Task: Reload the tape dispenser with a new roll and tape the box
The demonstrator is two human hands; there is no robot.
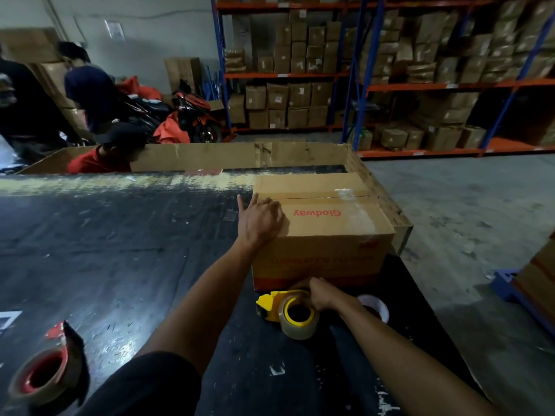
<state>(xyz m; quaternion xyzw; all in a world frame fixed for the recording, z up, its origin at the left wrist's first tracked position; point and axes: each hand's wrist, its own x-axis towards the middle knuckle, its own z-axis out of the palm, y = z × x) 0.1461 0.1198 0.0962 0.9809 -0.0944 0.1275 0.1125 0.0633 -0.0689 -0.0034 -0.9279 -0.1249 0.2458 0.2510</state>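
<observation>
Nearest, at lower left, a red tape dispenser [45,376] is lying idle on the dark table [120,265]. Mid-frame, the right hand [319,295] is closing on the yellow tape dispenser [286,310], roll already seated, an empty core [375,306] beside it. Beyond, the left hand [261,222] is pressing flat, fingers spread, on the box [324,232]. Reloading looks done; next comes lifting the dispenser to the top seam.

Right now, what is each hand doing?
Left hand: open, flat on the box.
Right hand: closed on the yellow tape dispenser.
</observation>
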